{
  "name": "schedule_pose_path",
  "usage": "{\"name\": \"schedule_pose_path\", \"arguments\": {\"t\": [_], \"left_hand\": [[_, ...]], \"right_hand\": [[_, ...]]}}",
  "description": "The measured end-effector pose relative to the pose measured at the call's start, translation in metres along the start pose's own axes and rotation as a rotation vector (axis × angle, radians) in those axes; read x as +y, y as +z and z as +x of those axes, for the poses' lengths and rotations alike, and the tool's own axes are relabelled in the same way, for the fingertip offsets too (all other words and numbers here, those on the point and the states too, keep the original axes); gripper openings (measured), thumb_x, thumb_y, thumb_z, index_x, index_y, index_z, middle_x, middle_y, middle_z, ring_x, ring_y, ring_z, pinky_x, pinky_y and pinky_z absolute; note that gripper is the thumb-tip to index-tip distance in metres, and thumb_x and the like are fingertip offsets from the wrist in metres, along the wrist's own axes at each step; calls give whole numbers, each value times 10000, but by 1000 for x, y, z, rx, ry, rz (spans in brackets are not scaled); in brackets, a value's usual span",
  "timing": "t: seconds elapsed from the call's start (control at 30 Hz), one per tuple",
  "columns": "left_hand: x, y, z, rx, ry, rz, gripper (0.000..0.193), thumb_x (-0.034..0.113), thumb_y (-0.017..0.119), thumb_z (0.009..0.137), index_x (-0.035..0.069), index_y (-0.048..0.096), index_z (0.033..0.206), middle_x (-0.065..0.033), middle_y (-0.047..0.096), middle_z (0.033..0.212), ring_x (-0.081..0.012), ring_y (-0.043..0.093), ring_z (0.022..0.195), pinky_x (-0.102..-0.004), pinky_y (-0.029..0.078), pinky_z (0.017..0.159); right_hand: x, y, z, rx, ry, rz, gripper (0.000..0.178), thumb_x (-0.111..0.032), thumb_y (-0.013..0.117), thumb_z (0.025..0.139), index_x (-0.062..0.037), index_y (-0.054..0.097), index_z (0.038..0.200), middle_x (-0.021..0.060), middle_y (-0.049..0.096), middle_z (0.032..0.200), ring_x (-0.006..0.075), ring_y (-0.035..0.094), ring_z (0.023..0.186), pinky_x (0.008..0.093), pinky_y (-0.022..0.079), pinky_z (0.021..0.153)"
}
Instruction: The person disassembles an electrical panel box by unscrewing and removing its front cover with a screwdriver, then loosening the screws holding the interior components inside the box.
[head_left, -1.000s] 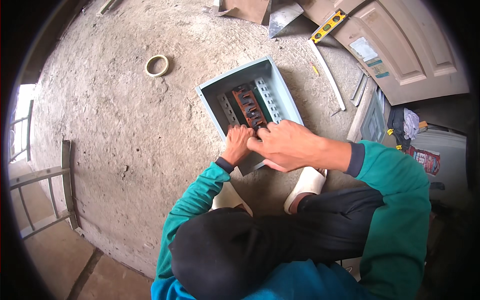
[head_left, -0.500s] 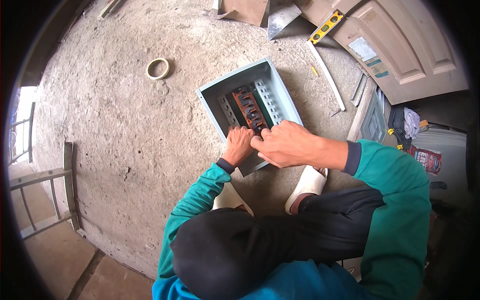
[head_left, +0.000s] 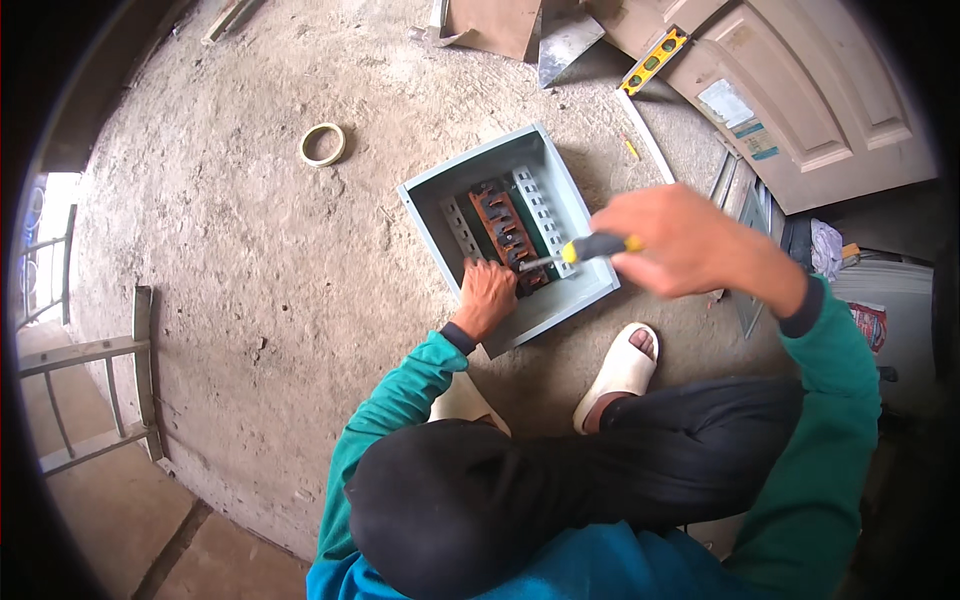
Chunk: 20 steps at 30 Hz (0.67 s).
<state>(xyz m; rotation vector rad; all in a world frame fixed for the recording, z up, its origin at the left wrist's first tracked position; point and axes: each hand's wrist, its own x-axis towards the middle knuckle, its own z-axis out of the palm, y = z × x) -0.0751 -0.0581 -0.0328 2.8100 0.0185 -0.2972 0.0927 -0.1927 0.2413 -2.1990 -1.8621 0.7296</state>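
A grey metal electrical panel box (head_left: 577, 195) lies open side up on the concrete in front of my feet. Inside it, an orange-brown and black busbar strip (head_left: 503, 225) runs between two slotted metal rails (head_left: 540, 215). My left hand (head_left: 487, 298) reaches over the near side, fingers curled in at the near end of the strip; what they grip is hidden. A screwdriver (head_left: 598, 247) with a black and yellow handle is in my right hand (head_left: 690, 240), which is closed and raised at the box's right. Its shaft points left toward the strip's near end.
A tape roll (head_left: 322, 145) lies on the rough floor beyond the box. A yellow spirit level (head_left: 655, 60) rests by a panelled door (head_left: 790, 90) at far right, near a white strip (head_left: 648, 140). A metal frame (head_left: 142, 370) stands at left.
My right hand has moved right and up, away from my left hand, bringing the screwdriver into sight. My left hand stays at the strip's near end.
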Motion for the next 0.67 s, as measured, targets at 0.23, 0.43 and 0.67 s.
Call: {"name": "schedule_pose_path", "arguments": {"t": [0.23, 0.43, 0.67], "left_hand": [[-7, 20, -4, 86, 172, 155, 187, 235, 617, 699, 54, 629, 745, -129, 619, 760, -267, 602, 778, -403, 401, 726], [10, -51, 8, -276, 27, -338, 279, 267, 541, 754, -2, 614, 754, -236, 631, 747, -411, 622, 773, -466, 489, 683], [-4, -90, 1, -785, 178, -1932, 390, 435, 439, 865, 57, 497, 786, -82, 522, 762, -232, 514, 734, -355, 420, 689]], "right_hand": [[65, -11, -110, 490, 491, 1091, 442, -204, 591, 855, 4, 525, 1239, 102, 634, 972, 160, 571, 684, 280, 464, 597], [59, 116, -157, 471, 366, 1874, 522, -144, 573, 897, 27, 399, 1358, 162, 602, 1076, 223, 605, 804, 337, 475, 726], [57, 199, -145, 347, 536, 1534, 549, -212, 669, 884, -24, 403, 1325, 153, 592, 1089, 255, 636, 911, 390, 505, 846]]}}
